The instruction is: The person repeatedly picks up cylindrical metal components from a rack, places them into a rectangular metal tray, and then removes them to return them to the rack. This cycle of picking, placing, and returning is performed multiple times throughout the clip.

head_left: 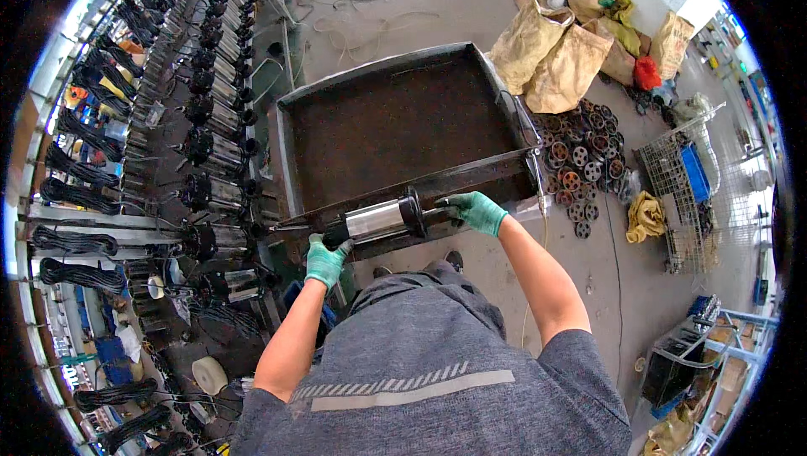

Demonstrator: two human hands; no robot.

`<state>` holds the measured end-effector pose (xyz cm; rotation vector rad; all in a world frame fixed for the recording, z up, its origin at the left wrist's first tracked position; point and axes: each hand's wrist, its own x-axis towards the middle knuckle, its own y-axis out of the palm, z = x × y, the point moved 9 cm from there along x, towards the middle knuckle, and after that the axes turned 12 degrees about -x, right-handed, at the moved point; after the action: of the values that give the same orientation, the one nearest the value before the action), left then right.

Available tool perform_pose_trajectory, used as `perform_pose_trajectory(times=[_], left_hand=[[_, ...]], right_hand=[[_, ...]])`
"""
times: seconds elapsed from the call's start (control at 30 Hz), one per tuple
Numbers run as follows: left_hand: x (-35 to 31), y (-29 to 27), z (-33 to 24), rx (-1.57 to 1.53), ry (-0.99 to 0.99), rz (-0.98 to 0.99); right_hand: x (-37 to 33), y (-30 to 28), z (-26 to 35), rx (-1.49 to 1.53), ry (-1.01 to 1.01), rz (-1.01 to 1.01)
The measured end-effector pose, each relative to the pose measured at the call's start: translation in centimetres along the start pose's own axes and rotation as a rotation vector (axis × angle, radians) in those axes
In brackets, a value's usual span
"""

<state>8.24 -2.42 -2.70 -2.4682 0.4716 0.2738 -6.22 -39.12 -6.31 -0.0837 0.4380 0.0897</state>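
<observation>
Between the two hands, a silver cylindrical motor [375, 220] is lying crosswise. The left gloved hand [325, 261] is curling, partly closed, around its black end cap [337, 230]; the right gloved hand [476, 212] is apparently pinching its opposite end, nearly closed. Both should be sharing the weight evenly. Right of them, spoked round pulleys [592, 171] are lying heaped.

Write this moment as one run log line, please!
silver cylinder: held | left hand: left end | right hand: right end | metal tray: beyond cylinder
</observation>
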Motion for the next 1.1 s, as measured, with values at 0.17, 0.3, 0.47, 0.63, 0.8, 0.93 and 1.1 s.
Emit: perform_pose_trajectory(times=[0.17,0.3,0.47,0.63,0.8,0.93,1.1], left_hand=[[-0.5,0.7,-1.2,-0.081,-0.002,0.038],[-0.7,-0.2,-0.6,-0.019,-0.009,0.021],[0.2,0.1,1.2,-0.055,0.064,0.016],[0.1,0.3,-0.2,-0.031,0.023,0.017],[-0.3,0.3,-1.0,-0.047,0.029,0.009],[-0.3,0.4,-1.1,-0.043,0.055,0.008],[-0.7,0.5,-1.8,-0.1,-0.006,0.025]], right_hand=[[-0.2,-0.4,-0.2,0.062,-0.301,-0.075],[-0.3,0.7,0.4,0.005,-0.004,-0.065],[0.2,0.6,0.9,0.108,0.177,-0.034],[1.6,-0.8,0.4,-0.114,0.035,-0.073],[-0.4,-0.8,3.2,-0.581,-0.375,-0.165],[-0.5,-0.4,1.5,-0.328,-0.177,-0.155],[-0.2,0.1,0.4,0.014,0.092,-0.101]])
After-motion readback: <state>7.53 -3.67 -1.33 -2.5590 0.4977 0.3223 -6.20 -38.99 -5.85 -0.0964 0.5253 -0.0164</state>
